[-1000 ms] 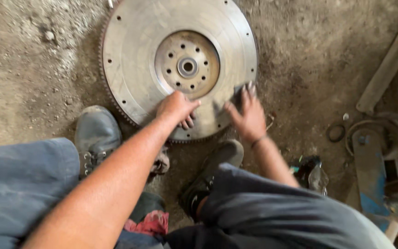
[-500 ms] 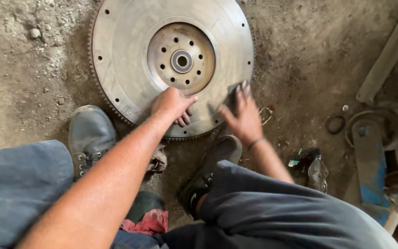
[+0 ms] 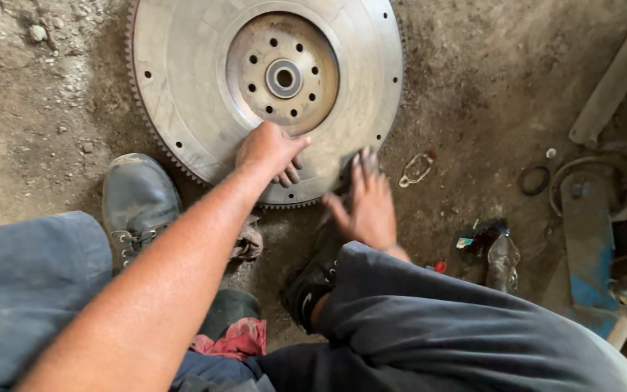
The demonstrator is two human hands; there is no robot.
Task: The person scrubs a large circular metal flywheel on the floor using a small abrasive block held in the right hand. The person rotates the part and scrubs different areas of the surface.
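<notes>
Below, left hand (image 3: 270, 151) flat on grey flywheel (image 3: 183, 87).

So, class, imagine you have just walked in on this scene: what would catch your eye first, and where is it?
First, the big round toothed metal flywheel lying flat on the dirt floor at top centre. Next, the left hand pressed on its near edge, with the right hand spread beside it at the rim. To the right lies a blue metal part.
</notes>
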